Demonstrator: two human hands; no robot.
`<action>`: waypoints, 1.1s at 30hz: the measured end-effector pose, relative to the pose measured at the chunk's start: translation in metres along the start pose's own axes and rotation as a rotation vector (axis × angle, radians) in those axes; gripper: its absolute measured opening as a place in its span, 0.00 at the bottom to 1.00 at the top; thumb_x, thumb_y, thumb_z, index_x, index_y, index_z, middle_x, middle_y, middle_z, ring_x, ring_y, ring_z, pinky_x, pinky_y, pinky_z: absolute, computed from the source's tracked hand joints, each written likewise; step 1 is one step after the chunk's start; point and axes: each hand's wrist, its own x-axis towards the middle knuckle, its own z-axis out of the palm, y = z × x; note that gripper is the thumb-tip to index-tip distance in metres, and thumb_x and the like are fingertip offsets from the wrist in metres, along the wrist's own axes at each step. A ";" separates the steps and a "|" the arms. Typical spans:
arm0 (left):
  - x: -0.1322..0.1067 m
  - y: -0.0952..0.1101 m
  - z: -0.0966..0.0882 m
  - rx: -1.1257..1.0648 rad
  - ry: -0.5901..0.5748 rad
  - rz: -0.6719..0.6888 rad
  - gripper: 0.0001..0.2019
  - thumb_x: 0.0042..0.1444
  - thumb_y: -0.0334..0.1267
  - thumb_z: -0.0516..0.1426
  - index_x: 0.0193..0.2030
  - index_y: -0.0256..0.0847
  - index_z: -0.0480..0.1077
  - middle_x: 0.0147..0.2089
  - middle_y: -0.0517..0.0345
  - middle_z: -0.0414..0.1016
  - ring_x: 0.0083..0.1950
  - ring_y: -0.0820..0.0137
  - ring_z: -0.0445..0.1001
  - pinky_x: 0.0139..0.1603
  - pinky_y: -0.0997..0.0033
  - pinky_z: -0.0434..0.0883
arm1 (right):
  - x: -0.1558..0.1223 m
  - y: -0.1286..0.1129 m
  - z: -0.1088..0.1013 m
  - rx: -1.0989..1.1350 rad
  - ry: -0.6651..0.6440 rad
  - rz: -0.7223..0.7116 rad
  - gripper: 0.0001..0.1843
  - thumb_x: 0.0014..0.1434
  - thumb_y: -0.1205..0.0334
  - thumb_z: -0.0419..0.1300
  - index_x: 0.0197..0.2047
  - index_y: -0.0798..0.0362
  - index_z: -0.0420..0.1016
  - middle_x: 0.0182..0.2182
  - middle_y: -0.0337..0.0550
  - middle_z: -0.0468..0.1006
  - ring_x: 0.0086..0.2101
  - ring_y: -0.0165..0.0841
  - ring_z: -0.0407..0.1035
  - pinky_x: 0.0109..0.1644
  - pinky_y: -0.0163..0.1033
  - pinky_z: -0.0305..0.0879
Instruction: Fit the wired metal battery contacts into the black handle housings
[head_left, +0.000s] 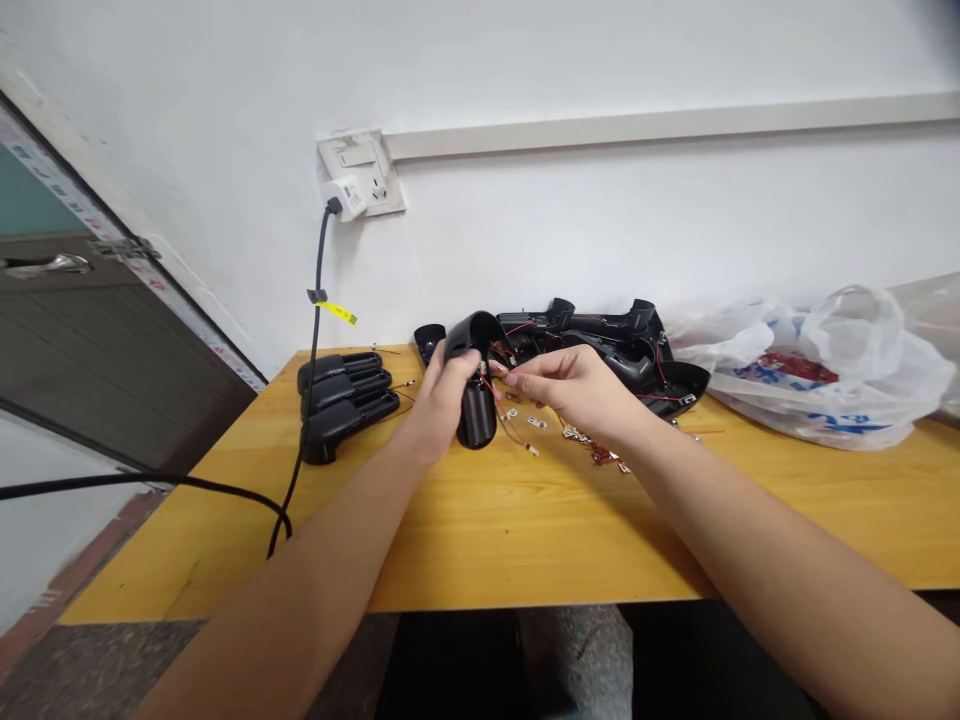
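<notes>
My left hand point(446, 400) grips a black plastic housing point(478, 418) with a curved hood at its top, held above the table. Thin red and orange wires come out of the housing, and one wire point(517, 436) hangs down with a small connector at its end. At the housing's right side my right hand point(559, 382) pinches with thumb and forefinger; a small piece or wire end seems to be between the fingertips, too small to name. Several small metal tabs point(537, 423) and a heap of small red-and-silver parts point(604, 452) lie below the right hand.
Several black housings point(349, 385) lie in a row at the left, and more black shells point(607, 345) are piled against the wall. A white plastic bag point(840, 390) with red parts stands at the right. A black cable point(318, 270) runs from the wall socket point(364, 175) over the table.
</notes>
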 end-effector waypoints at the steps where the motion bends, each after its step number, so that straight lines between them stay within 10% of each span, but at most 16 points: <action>1: 0.000 0.002 0.001 -0.035 -0.013 0.008 0.25 0.57 0.53 0.61 0.58 0.45 0.67 0.41 0.57 0.78 0.33 0.71 0.75 0.33 0.72 0.71 | 0.000 0.000 0.000 -0.014 0.024 -0.023 0.14 0.58 0.53 0.67 0.35 0.56 0.85 0.29 0.44 0.79 0.28 0.30 0.64 0.31 0.37 0.59; 8: -0.005 0.018 0.010 -0.153 -0.061 -0.088 0.31 0.58 0.37 0.55 0.68 0.54 0.59 0.35 0.62 0.74 0.26 0.72 0.72 0.28 0.71 0.71 | -0.005 -0.002 0.006 -0.066 -0.017 -0.205 0.12 0.63 0.57 0.63 0.34 0.56 0.81 0.30 0.44 0.80 0.28 0.31 0.67 0.31 0.38 0.59; 16: -0.010 0.022 -0.004 -0.308 -0.312 -0.176 0.37 0.41 0.40 0.61 0.63 0.41 0.69 0.52 0.46 0.78 0.42 0.60 0.79 0.38 0.65 0.76 | 0.000 -0.005 -0.002 0.278 -0.066 -0.134 0.13 0.62 0.60 0.60 0.27 0.54 0.73 0.26 0.40 0.76 0.28 0.29 0.67 0.35 0.37 0.61; 21: -0.018 0.012 -0.001 0.089 -0.368 -0.020 0.52 0.40 0.28 0.70 0.73 0.57 0.57 0.57 0.50 0.74 0.43 0.64 0.79 0.37 0.69 0.77 | 0.003 -0.005 -0.003 0.423 -0.082 0.021 0.10 0.56 0.60 0.63 0.25 0.53 0.70 0.24 0.38 0.71 0.26 0.29 0.65 0.33 0.37 0.63; 26: -0.019 0.005 0.000 0.339 -0.307 0.077 0.46 0.48 0.38 0.72 0.73 0.58 0.59 0.62 0.46 0.72 0.36 0.69 0.76 0.24 0.78 0.69 | 0.000 -0.005 0.002 0.366 -0.069 0.057 0.10 0.55 0.57 0.64 0.26 0.53 0.72 0.23 0.37 0.69 0.24 0.28 0.61 0.28 0.35 0.59; 33: 0.002 -0.007 0.000 0.207 -0.211 0.020 0.32 0.58 0.67 0.57 0.56 0.44 0.73 0.25 0.58 0.71 0.22 0.69 0.70 0.21 0.71 0.69 | -0.003 -0.009 0.013 0.712 -0.120 0.133 0.08 0.62 0.60 0.62 0.33 0.55 0.72 0.32 0.47 0.80 0.30 0.32 0.74 0.40 0.39 0.76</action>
